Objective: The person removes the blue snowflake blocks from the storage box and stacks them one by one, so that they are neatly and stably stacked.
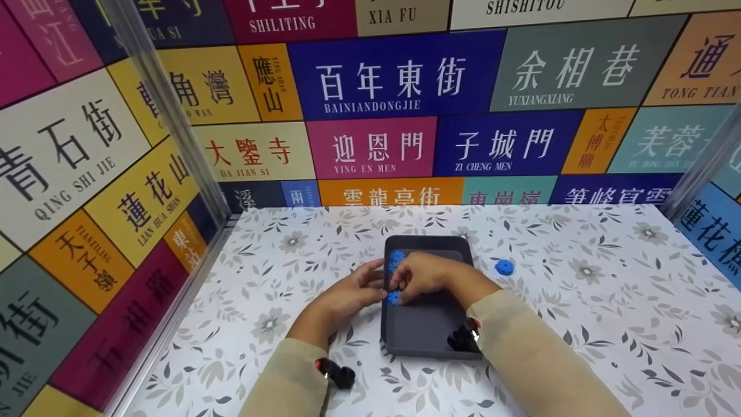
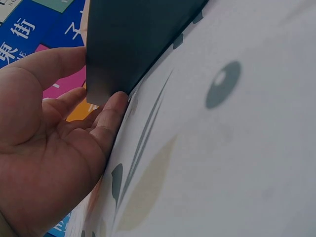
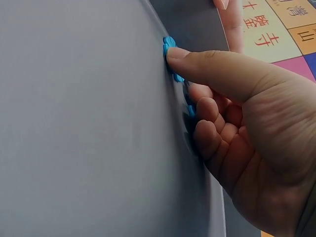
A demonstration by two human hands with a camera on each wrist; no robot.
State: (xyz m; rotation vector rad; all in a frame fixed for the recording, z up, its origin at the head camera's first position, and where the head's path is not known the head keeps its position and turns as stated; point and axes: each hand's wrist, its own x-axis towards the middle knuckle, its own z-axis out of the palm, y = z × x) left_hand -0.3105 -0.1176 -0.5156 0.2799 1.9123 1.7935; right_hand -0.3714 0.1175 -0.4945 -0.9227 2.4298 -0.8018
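A dark grey tray lies on the table, with blue flower-shaped pieces in a line along its left side. My right hand reaches over the tray and pinches a blue piece near the left wall. In the right wrist view the thumb of my right hand lies on a blue piece, with another one by the curled fingers. My left hand rests at the tray's left outer wall, fingers relaxed; the left wrist view shows my left hand touching the tray's side.
One more blue piece lies on the table to the right of the tray. The table has a leaf and flower pattern. Behind and at the sides stand walls of coloured signs, with metal posts at the corners.
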